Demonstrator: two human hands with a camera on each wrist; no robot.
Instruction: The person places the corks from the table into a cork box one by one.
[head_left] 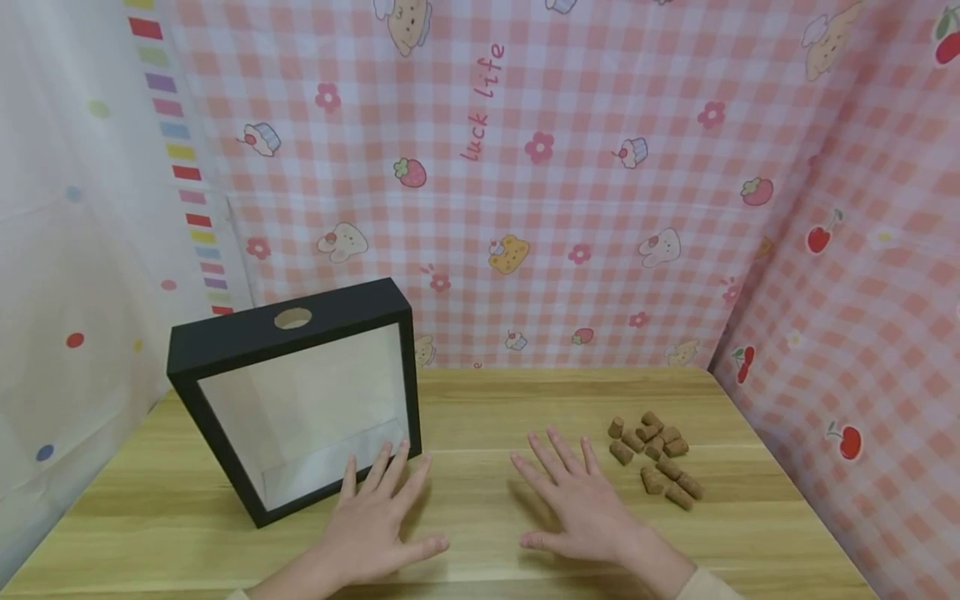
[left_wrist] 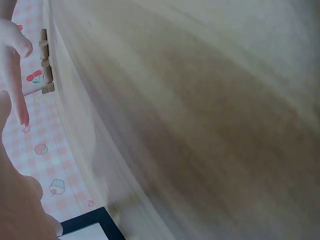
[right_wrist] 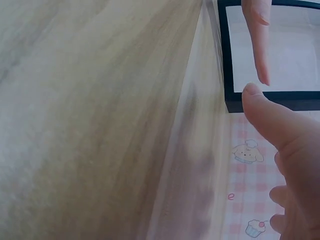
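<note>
My left hand (head_left: 371,529) is spread palm down with straight fingers, its fingertips overlapping the lower front edge of a black-framed box (head_left: 292,333) in the head view. The box stands upright on the left, with a clear front and a round hole in its top. To the right, my right hand (head_left: 581,512) is spread the same way over the wooden table and holds nothing. Beyond it lies a loose group of small brown corks (head_left: 652,446), several of them, mostly on their sides. The left wrist view shows some corks (left_wrist: 46,62) in a row near the table's edge.
The wooden table (head_left: 480,417) carries the box at left and the corks at right. A pink checked curtain (head_left: 525,208) hangs along the back and right side. At the left is a white dotted curtain (head_left: 90,267).
</note>
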